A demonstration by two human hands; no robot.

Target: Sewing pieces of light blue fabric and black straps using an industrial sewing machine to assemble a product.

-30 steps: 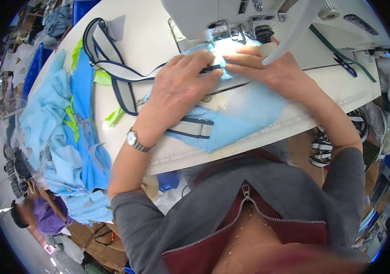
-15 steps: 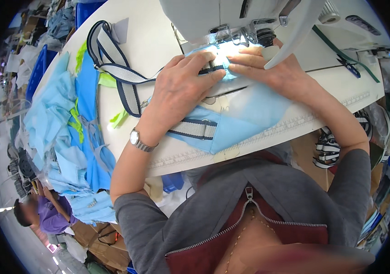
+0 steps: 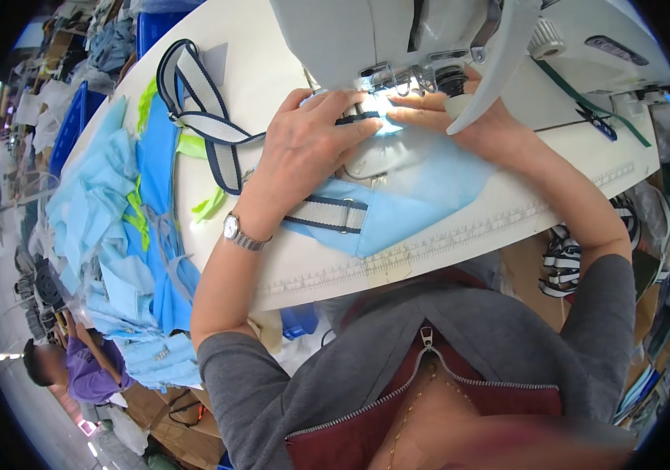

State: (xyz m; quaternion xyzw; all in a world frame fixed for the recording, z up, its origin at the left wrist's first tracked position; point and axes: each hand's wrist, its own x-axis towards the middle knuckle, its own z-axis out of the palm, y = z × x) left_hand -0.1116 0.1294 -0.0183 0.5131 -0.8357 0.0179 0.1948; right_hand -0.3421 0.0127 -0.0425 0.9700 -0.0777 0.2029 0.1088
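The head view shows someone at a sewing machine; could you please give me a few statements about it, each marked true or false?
1. The left hand lies flat on the light blue fabric piece. True.
2. The right hand is lifted clear of the fabric, holding scissors. False: it presses the fabric beside the sewing machine head and holds no tool.
3. A wristwatch sits on the left wrist. True.
4. The striped strap is red and yellow. False: it is grey with navy edges.
5. A heap of blue fabric pieces lies at the table's left edge. True.
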